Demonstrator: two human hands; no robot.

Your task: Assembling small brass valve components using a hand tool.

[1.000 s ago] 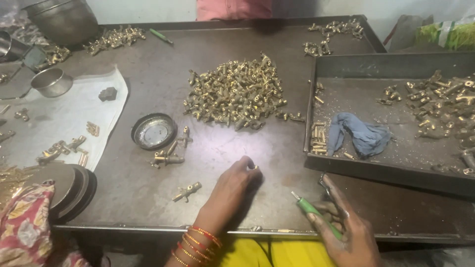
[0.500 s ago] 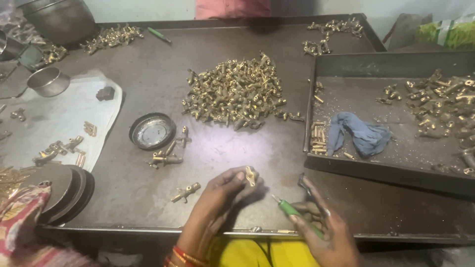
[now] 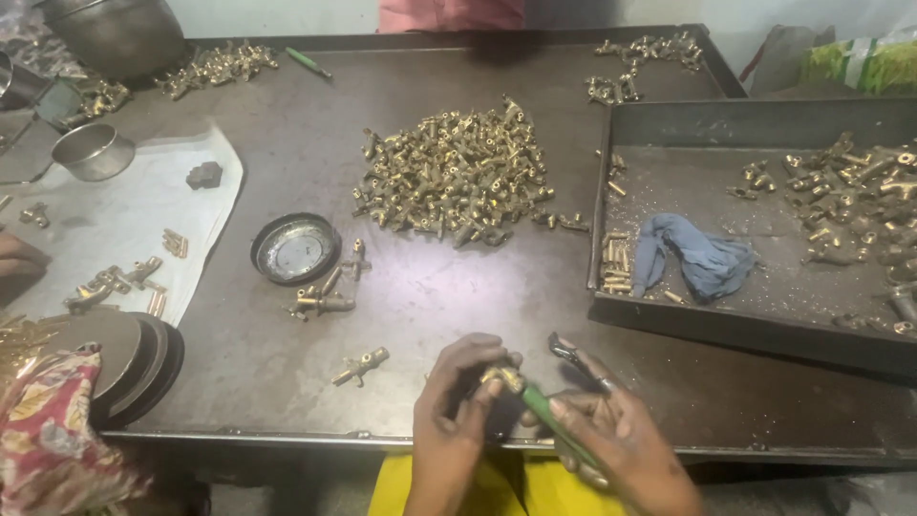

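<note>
Over a dark metal table (image 3: 287,401), my left hand (image 3: 458,411) pinches a brass fitting (image 3: 503,378) while my right hand (image 3: 611,440), closed around a green-handled screwdriver (image 3: 554,420), meets it; I judge the tip needs seating squarely.

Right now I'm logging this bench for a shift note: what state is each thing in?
Left hand: closed on a small brass fitting.
Right hand: gripping a green-handled tool, tip at the fitting.
Brass pile: loose heap on the table.
Round tin: open, looks empty.
Blue rag: crumpled in the tray.
</note>
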